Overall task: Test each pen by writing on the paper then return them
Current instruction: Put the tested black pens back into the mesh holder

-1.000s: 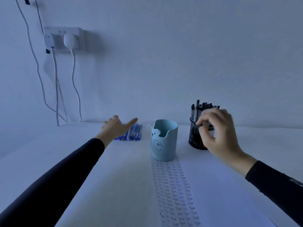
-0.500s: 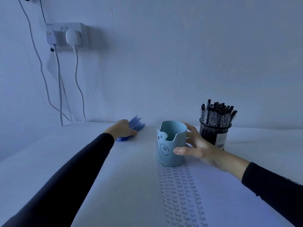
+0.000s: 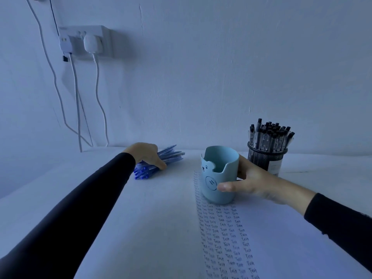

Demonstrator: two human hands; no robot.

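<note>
Left hand (image 3: 145, 155) grips slim pens (image 3: 171, 154), right hand (image 3: 256, 183) a smooth cup (image 3: 220, 162).

The white table (image 3: 332, 168) carries a large paper (image 3: 161, 228) with rows of "Test" written on it. Blue pens (image 3: 171, 156) sit at 11 o'clock, a light-blue cup (image 3: 219, 172) at 12, and a mesh pen holder (image 3: 263, 158) at 1.

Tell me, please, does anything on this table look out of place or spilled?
Nothing is spilled or damaged. Only the blue pens lie in a loose bundle under the left hand, while no pens stick out of the blue pen cup that the right hand holds.
</note>
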